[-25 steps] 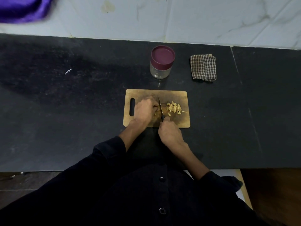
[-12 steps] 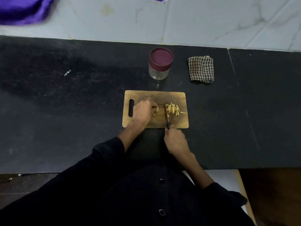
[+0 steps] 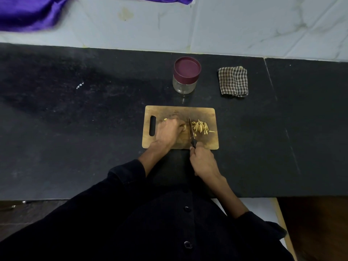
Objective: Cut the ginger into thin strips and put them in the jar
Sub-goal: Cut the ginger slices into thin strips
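Cutting is partly done. A pile of strips (image 3: pixel 201 126) is seen on the right half of the board (image 3: pixel 205 113), centre of frame. An uncut ginger (image 3: pixel 183 127) piece is pinned under the left hand (image 3: pixel 168 131), mid-board; only a pale edge is shown past the fingers, so the amount left cannot be judged. One small scrap (image 3: pixel 165 119) is seen just above the left hand. The knife (image 3: pixel 191 131) is held between ginger and pile, blade pointing to the top of frame, handle wrapped by the right hand (image 3: pixel 204 162) at the board's lower edge. Left grip is pressed down on the ginger; right grip is closed round the handle.

The jar (image 3: pixel 185 78) is placed above the board, apart from it, lid (image 3: pixel 187 67) on. It looks empty, so no strips are judged moved. Left to do: rest of the cutting, lid off, strips into the jar.

A checked cloth (image 3: pixel 233 81) is seen right of the jar on the dark counter (image 3: pixel 75 119). Purple fabric (image 3: pixel 24 12) is cut off at upper left. Whether the blade tip is touching the board cannot be told; lighting is dim and strip thickness is hard to make out.
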### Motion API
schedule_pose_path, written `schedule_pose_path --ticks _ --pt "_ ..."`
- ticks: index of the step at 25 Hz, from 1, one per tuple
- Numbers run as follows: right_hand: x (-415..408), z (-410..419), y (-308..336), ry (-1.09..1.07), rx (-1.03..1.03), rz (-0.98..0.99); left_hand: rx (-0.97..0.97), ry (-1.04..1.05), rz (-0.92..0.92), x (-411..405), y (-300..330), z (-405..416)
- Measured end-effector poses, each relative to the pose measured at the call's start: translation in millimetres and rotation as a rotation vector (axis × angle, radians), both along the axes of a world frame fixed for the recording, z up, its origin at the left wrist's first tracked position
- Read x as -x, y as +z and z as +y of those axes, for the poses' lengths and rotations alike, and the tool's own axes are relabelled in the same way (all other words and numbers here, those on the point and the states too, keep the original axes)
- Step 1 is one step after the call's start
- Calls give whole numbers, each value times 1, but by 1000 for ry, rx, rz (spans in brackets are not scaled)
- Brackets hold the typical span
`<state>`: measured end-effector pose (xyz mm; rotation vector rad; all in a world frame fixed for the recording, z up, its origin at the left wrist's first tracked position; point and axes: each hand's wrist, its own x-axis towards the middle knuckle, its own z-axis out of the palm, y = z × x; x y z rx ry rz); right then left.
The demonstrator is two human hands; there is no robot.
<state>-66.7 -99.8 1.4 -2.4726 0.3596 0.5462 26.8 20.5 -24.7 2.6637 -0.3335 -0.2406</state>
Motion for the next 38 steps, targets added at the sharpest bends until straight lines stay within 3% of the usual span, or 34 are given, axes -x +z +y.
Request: schedule_pose_path --ticks 9,38 --pt "-2 2 2 25 -9 -1 65 5 -8 2 -3 3" --pt "-12 13 -4 29 43 58 -7 -17 -44 6 -10 5"
